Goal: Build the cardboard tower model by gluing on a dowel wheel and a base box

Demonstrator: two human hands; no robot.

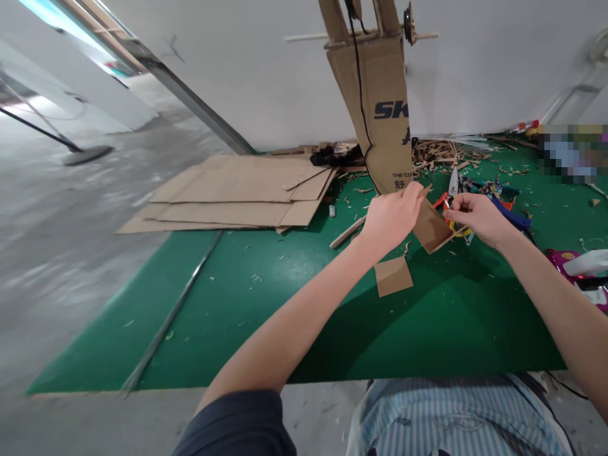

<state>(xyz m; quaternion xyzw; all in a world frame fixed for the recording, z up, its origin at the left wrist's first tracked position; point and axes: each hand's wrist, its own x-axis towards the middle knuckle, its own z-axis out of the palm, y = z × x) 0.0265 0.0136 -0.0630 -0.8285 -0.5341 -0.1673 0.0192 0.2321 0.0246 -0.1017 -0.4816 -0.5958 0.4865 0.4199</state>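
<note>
Cardboard piece is being held in the air over the green worktop, tilted between both hands. Left hand is gripping its upper end, thumb and fingers closed in a tight pinch around a thin tapered tip. Right hand is also closed in a pinch, thumb and forefinger meeting at the piece's right edge, though how firmly is hard to tell.

Scissors with orange handles are lying just behind the cardboard piece, partly hidden by the right hand, blades pointing away from the person. Blue-handled tool is sitting a little farther right of the piece. Small cardboard square is lying flat just in front of it, and a wooden stick is resting to its left.

Stack of flat cardboard sheets is lying well left of the piece. Printed cardboard strip is hanging from a wooden rod behind it, showing large black letters. Heap of cardboard shavings is sitting behind the piece too, with loose scraps scattering across the worktop. Metal bar is lying well to the left, and a pink object is showing far to the right
</note>
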